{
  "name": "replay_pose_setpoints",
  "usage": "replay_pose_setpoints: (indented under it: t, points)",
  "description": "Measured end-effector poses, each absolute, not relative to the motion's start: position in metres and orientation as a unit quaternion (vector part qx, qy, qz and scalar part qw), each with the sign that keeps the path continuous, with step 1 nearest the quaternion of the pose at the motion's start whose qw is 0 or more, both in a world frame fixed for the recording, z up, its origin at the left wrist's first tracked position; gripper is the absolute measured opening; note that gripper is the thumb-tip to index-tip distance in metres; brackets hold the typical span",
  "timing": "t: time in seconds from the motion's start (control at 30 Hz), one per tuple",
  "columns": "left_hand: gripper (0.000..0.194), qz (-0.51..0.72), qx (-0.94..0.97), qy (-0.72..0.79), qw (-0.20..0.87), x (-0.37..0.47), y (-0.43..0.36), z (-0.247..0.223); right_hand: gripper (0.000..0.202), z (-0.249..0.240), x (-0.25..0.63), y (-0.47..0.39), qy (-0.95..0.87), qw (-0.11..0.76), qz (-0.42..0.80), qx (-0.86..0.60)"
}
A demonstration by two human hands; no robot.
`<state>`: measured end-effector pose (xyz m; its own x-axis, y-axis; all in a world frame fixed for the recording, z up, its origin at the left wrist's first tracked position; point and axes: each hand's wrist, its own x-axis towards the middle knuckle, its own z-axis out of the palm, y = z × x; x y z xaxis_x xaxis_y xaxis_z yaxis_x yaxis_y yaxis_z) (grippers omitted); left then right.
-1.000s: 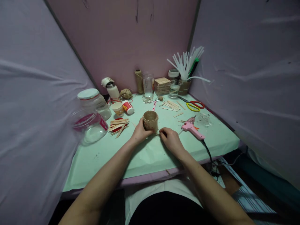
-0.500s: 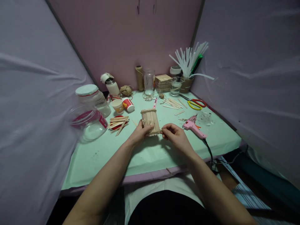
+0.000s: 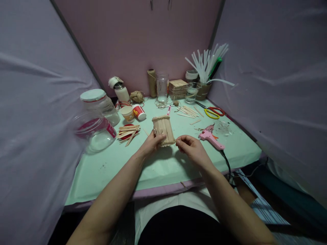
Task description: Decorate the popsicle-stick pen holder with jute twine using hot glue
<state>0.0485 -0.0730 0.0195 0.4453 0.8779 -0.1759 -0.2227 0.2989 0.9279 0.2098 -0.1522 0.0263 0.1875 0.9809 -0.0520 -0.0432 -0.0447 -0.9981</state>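
Over the table, my left hand [image 3: 153,141] is closed around a craft-stick holder [image 3: 166,130], its thumb across the front. Pale flat sticks run side by side along the holder, and braided twine trims its upper and lower edges. Small light decorations sit on its left part, partly behind my fingers. Close to the holder's lower right corner, my right hand [image 3: 187,144] pinches thumb and fingertips together. What lies in that pinch is too small to make out. A pink glue gun [image 3: 211,140] rests on the table to the right of that hand.
Loose craft sticks [image 3: 129,132] lie on a red lid at left, beside a clear plastic jar [image 3: 102,136] and paper cups [image 3: 127,114]. Scissors [image 3: 213,113] lie at right. Along the back stand a twine spool [image 3: 151,83], a glass jar [image 3: 162,88] and glue sticks [image 3: 204,66].
The holder and both hands appear slightly higher in the view, and the camera has shifted a little. My right fingertips stay pinched beside the holder's lower corner.
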Motion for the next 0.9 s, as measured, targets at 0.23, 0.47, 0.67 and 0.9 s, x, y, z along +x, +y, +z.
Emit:
replay_pose_setpoints:
  t: [0.23,0.47,0.67,0.9]
  points:
    - [0.066,0.405,0.486,0.27,0.726,0.042,-0.076,0.017,0.021,0.031,0.204,-0.167,-0.508,0.556,0.36,-0.551]
    - [0.066,0.412,0.488,0.241,0.731,0.037,-0.082,0.026,0.013,0.03,0.199,-0.178,-0.577,0.54,0.244,-0.562]
    - [0.063,0.412,0.497,0.217,0.732,0.039,-0.078,0.019,0.013,0.026,0.2,-0.175,-0.581,0.545,0.235,-0.557]
    - [0.071,0.435,0.48,0.23,0.726,0.043,-0.076,0.011,0.012,0.025,0.199,-0.17,-0.551,0.554,0.269,-0.564]
